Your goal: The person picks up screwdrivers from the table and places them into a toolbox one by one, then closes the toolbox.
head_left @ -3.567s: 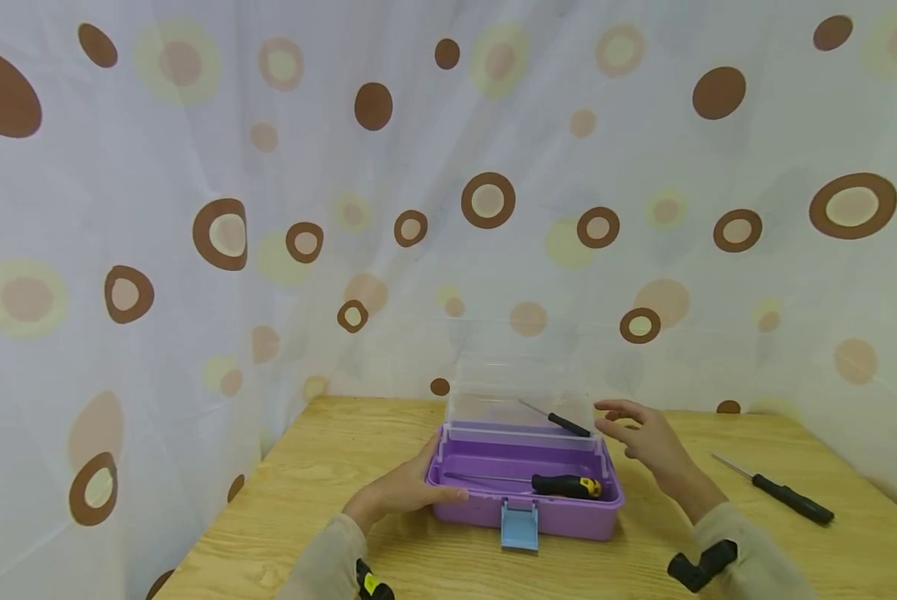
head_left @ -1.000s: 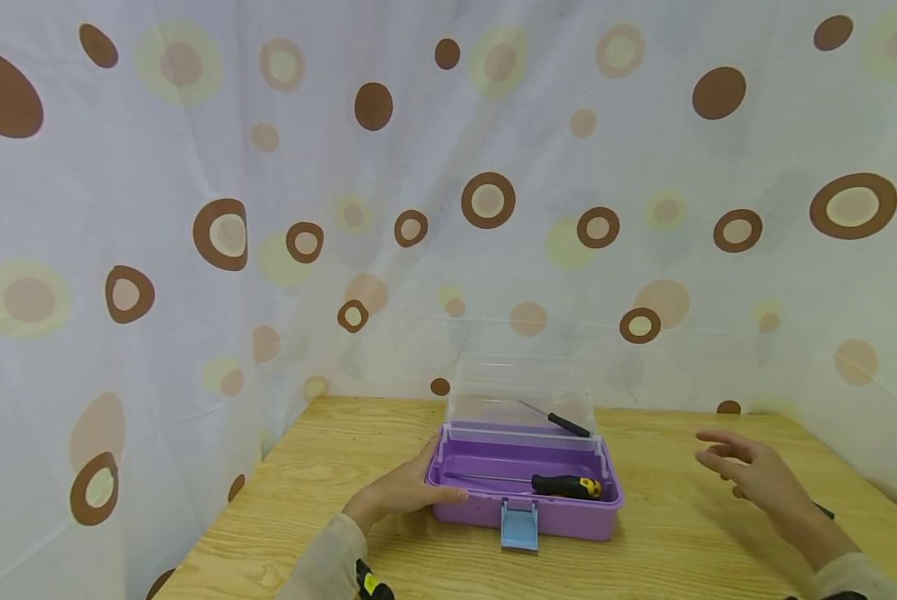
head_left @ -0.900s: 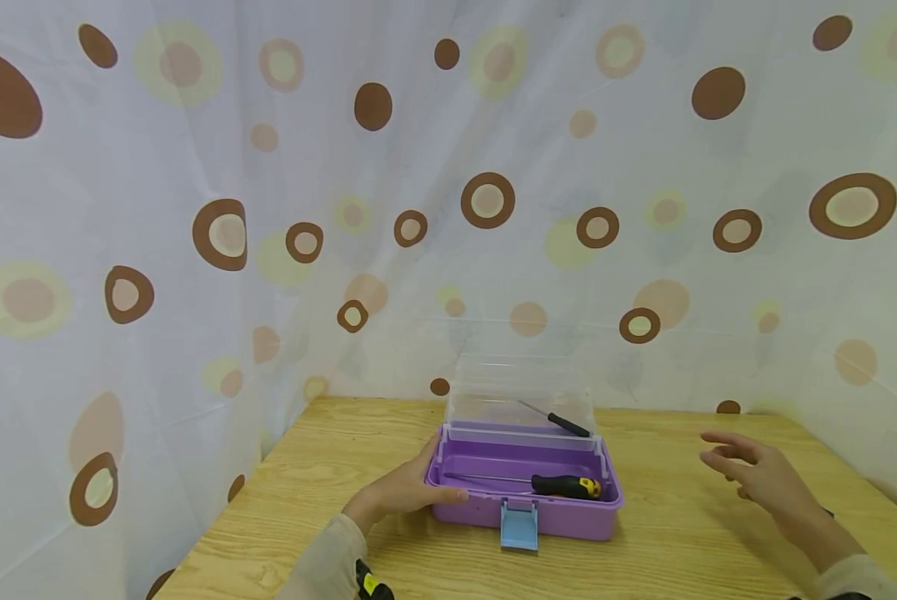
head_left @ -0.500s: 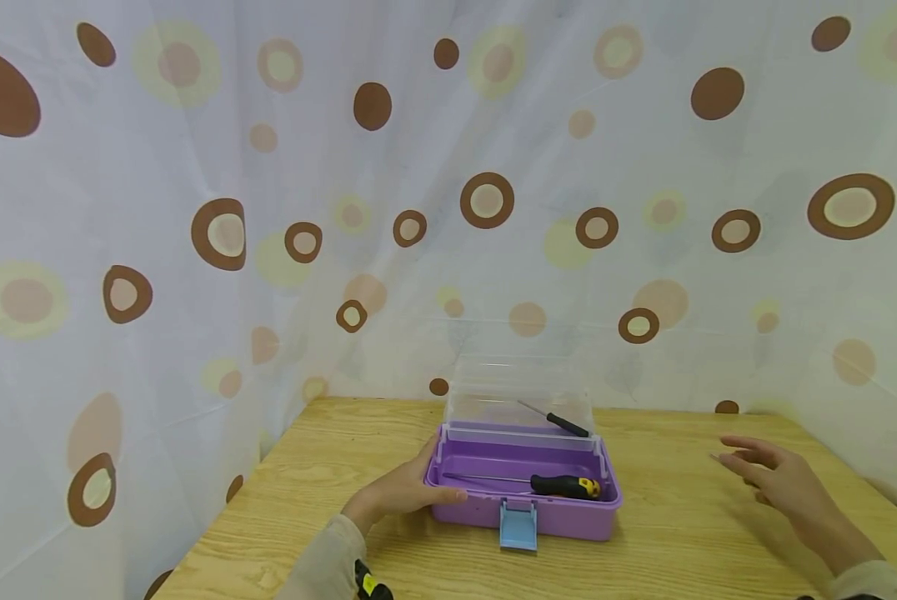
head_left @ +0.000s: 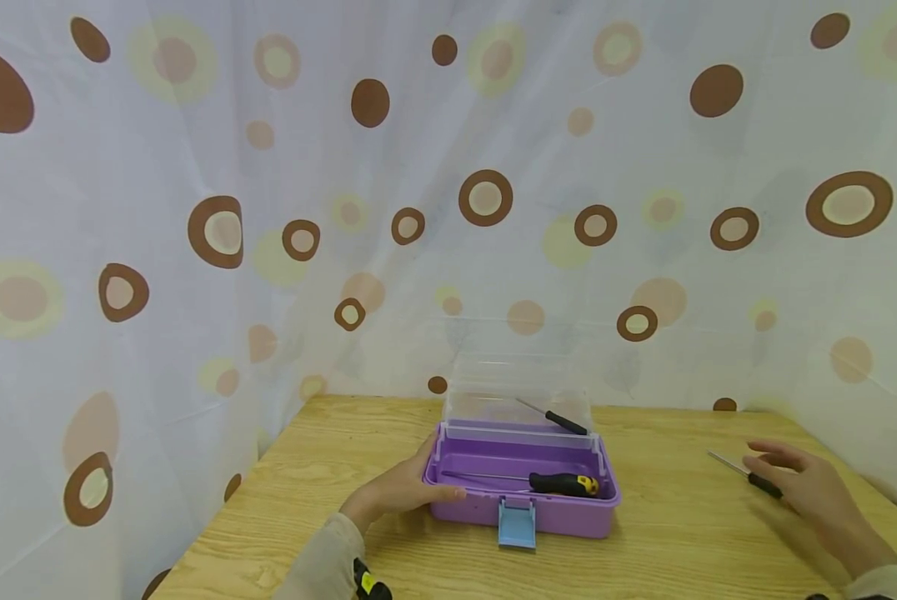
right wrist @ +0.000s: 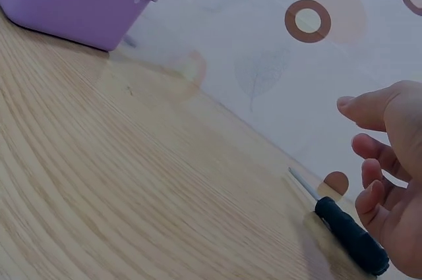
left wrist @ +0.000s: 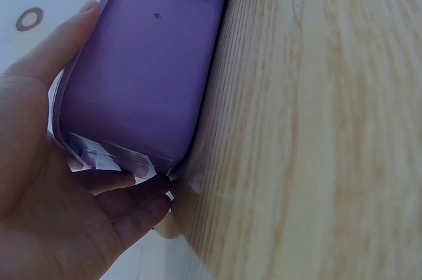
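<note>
A purple toolbox [head_left: 568, 522] stands on the table with its clear lid [head_left: 482, 408] tipped back. My left hand [head_left: 399, 489] grips its left end, thumb over the front rim and fingers along the side wall. Inside lies a screwdriver with a black and yellow handle [head_left: 561, 484]; another, slimmer black-handled screwdriver [head_left: 566, 422] rests in the lid. At the right, my right hand [head_left: 812, 497] hovers beside a black-handled screwdriver [right wrist: 349, 234] lying on the table. In the right wrist view its fingers are loosely bent, apart from the handle. The head view hides part of that handle behind the hand.
A light blue latch [head_left: 517, 527] hangs down at the toolbox front. The wooden table [head_left: 666, 467] reaches back to a white curtain [head_left: 418, 150] with brown and yellow circles, which also runs along the left side.
My right hand has moved from the toolbox's right side rightward to near the screwdriver on the table. My left hand and the toolbox have stayed in place.
</note>
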`<state>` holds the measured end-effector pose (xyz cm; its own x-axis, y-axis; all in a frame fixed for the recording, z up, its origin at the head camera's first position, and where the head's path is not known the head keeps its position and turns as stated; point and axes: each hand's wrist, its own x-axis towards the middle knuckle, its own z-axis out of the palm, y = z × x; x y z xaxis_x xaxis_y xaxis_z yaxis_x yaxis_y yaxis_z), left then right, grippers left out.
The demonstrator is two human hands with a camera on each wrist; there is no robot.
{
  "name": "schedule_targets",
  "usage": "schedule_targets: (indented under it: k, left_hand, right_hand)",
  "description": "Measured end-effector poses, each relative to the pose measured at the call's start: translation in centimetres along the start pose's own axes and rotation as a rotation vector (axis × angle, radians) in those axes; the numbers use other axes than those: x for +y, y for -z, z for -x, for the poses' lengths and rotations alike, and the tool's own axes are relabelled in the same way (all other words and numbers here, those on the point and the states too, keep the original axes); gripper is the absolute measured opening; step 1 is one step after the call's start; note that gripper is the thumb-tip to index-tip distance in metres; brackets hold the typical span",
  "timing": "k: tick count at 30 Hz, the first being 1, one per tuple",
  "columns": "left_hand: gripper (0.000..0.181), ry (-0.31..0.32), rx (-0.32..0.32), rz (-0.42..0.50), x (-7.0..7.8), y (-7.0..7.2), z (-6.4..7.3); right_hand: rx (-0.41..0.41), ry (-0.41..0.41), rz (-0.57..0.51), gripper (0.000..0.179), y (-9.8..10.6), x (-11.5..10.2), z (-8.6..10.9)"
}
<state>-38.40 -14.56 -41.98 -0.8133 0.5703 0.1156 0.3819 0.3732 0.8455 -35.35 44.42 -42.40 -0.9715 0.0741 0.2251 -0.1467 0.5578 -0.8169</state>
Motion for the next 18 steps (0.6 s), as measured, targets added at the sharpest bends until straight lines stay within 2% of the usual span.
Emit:
schedule_targets:
  k: [2, 6, 8, 13, 18]
  left_hand:
    - [0.12, -0.001, -0.001, -0.005, 0.1, 0.0, 0.0]
    - [0.12, 0.004, 0.004, -0.011, 0.2, 0.0, 0.1]
    - [0.12, 0.007, 0.007, -0.012, 0.1, 0.0, 0.1]
    - [0.119, 0.001, 0.01, -0.02, 0.1, 0.1, 0.2]
    - [0.12, -0.011, 0.002, -0.014, 0.0, 0.2, 0.2]
  right_hand:
    - [0.023, -0.005, 0.03, 0.025, 0.2, 0.5, 0.0]
    - [0.045, -0.014, 0.083, 0.059, 0.7, 1.3, 0.1]
    - [0.048, -0.016, 0.109, 0.069, 0.9, 1.7, 0.1]
    - [0.082, -0.065, 0.204, 0.077, 1.3, 2.6, 0.1]
    - [0.107, -0.117, 0.183, 0.078, 1.7, 3.1, 0.2]
